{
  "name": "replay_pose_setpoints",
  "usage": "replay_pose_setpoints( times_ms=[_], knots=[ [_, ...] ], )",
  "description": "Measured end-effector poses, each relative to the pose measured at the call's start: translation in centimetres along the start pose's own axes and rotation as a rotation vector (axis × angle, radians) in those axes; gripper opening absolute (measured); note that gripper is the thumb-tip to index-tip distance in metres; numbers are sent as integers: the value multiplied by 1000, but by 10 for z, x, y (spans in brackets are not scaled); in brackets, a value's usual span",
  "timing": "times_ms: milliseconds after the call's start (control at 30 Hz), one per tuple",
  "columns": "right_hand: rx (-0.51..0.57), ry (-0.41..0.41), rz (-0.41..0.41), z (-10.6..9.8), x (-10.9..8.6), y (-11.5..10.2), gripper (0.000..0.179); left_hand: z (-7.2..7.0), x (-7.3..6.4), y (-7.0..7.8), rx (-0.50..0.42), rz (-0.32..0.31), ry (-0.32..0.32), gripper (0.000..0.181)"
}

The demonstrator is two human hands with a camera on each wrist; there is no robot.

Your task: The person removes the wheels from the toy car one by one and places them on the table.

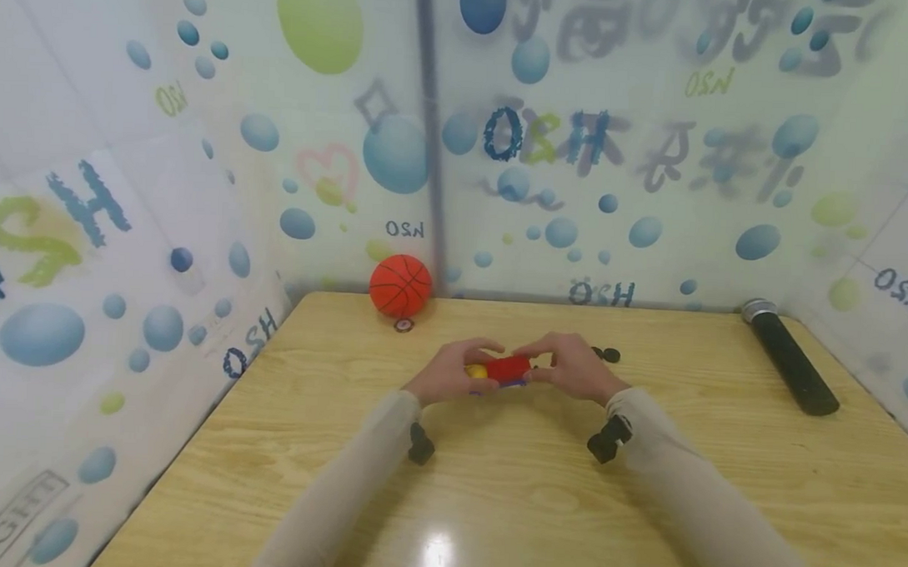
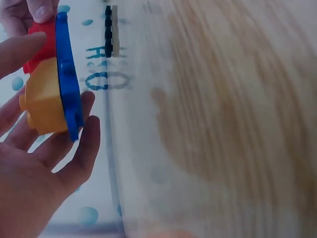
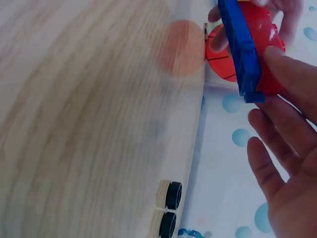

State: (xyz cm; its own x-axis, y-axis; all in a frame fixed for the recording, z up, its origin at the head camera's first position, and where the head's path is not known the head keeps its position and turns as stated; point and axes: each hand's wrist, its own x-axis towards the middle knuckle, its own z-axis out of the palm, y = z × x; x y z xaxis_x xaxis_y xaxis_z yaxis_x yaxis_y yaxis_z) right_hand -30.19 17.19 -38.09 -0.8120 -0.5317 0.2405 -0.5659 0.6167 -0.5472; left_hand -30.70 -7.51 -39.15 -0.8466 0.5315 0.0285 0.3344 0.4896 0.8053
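Both hands hold a toy block car body over the table, made of a blue base (image 2: 68, 74), a yellow block (image 2: 47, 96) and a red block (image 3: 265, 44). My left hand (image 1: 454, 374) grips the yellow end, thumb on one side and fingers curled toward the blue base. At the red end my right hand (image 1: 574, 367) pinches the red block between thumb and fingers. Black toy wheels (image 1: 611, 355) lie on the table just behind the right hand; two wheels (image 3: 173, 196) also show in the right wrist view.
A red toy basketball (image 1: 400, 287) sits at the back left of the wooden table (image 1: 492, 493), with a small round piece (image 1: 403, 324) in front of it. On the right lies a black microphone (image 1: 792, 362). Patterned walls stand along the table's back and sides.
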Motion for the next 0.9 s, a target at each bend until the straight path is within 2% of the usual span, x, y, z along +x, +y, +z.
replay_pose_setpoints(
  times_ms=[133,267,367,600,767,900],
  knots=[
    [-33,47,31,-1,-1,4,38,-5,-4,-8,-17,42,70,53],
    [-26,75,71,-3,-2,7,42,-9,-5,-16,-44,58,169,52],
    [2,88,99,-3,-3,7,42,-10,-6,-19,-51,58,214,50],
    [46,84,111,-4,-4,8,42,-8,-5,-21,-44,26,259,44],
    [24,79,125,-3,-2,11,43,-7,0,-16,11,17,293,45],
    [11,64,156,-3,1,11,44,-7,6,-12,58,-6,285,44]
  ],
)
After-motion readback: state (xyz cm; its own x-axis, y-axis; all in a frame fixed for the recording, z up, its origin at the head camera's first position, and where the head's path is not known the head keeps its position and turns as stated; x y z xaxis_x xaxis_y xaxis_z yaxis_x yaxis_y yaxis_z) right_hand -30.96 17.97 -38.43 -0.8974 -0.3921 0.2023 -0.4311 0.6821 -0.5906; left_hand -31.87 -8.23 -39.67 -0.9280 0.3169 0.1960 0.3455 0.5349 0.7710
